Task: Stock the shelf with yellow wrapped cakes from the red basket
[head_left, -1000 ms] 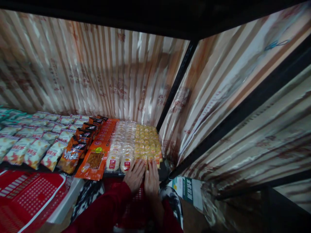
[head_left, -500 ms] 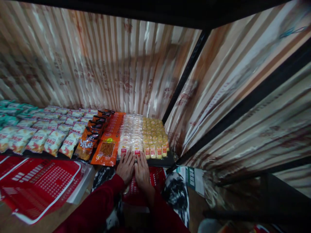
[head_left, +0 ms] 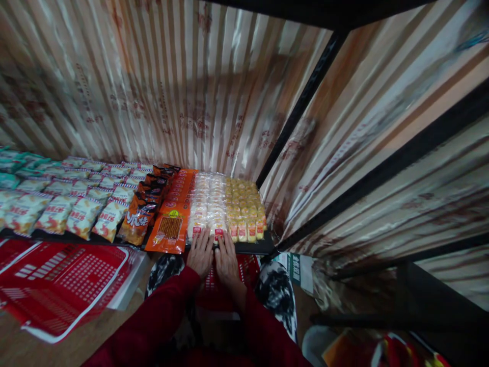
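My left hand (head_left: 200,253) lies flat with its fingers stretched forward, the tips touching the front of the white packaged snacks (head_left: 207,204) at the shelf edge. Beside it my right hand (head_left: 227,259) rests the same way against the second column of these clear-wrapped packs. Both hands are open, a narrow gap between them. Rows of small yellow snack packs (head_left: 246,214) stand just right of my right hand. Left of my left hand lies an orange bag of brown stick snacks (head_left: 170,227), at the front of a row of similar orange bags.
Dark orange-and-black bags (head_left: 137,218) and pale snack bags (head_left: 82,216) fill the black shelf (head_left: 254,248) leftward. Below stand a red basket (head_left: 72,280) and another red basket (head_left: 248,270) between my knees. A black post (head_left: 298,109) and striped sheeting (head_left: 198,92) bound the shelf.
The two hands have moved slightly apart, their fingertips still at the white packs. The camera view has shifted a little; the packs look unmoved on the shelf.
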